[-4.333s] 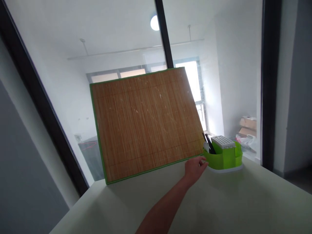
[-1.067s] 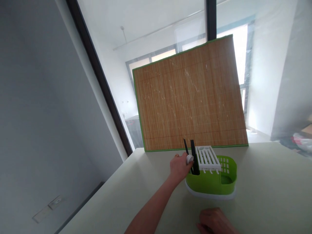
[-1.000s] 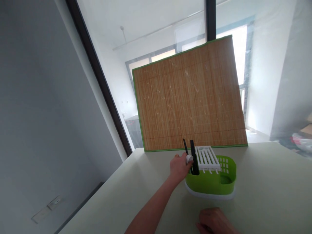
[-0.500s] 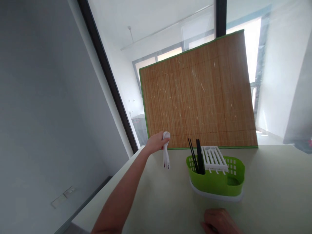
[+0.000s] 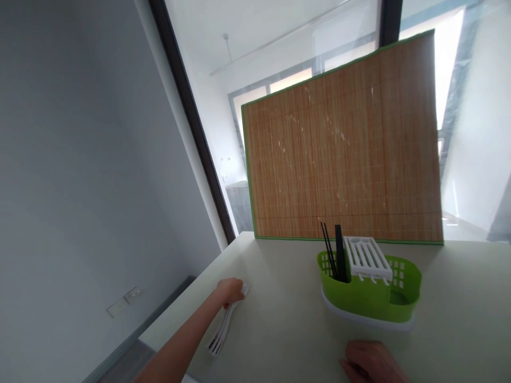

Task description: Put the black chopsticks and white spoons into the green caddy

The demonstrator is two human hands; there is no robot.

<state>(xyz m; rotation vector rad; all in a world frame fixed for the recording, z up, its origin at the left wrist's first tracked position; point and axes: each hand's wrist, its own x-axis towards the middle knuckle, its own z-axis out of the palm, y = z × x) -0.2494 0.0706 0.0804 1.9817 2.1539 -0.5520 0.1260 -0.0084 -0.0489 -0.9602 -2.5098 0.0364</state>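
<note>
My left hand (image 5: 230, 291) is closed around the bowl end of a bundle of white spoons (image 5: 224, 330), low over the left side of the table. Their handles, with dark marks at the tips, point down and toward me. Whether the spoons touch the tabletop I cannot tell. My right hand (image 5: 369, 360) rests curled on the table in front of a green utensil caddy (image 5: 355, 300), apart from it, and no object shows in its fingers. Thin black chopsticks (image 5: 328, 249) and a wider black handle (image 5: 340, 252) stand in the caddy's left part.
A white slotted rack (image 5: 367, 257) with hooks sits on top of the caddy, which has a white base tray (image 5: 369, 321). Behind stands a bamboo mat (image 5: 343, 154) with green edging, against the glass. The white table's (image 5: 279, 319) left edge runs beside a grey wall.
My left hand has brought the spoons from upright in the air near the mat down and toward me, tilting them. The view has shifted slightly left. My right hand stays in place.
</note>
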